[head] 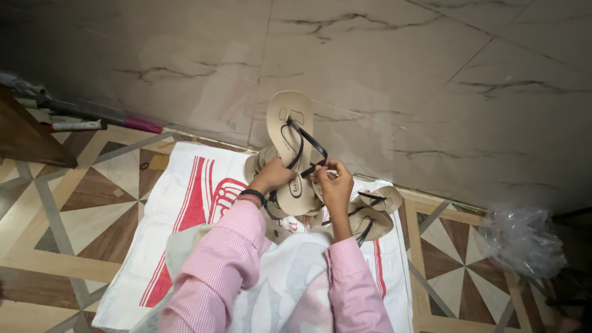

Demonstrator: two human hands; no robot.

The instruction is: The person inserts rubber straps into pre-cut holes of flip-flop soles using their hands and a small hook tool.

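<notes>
Sandal stands long-axis straight away from me, left grip and right grip both pinched on its black straps.

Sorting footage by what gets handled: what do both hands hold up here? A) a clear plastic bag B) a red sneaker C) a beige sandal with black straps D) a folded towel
C: the left hand and right hand both grip a beige sandal with black straps, raised before the marble wall.

Beige sandal with black straps, white sack with red stripes, pink-striped sleeves.
</notes>
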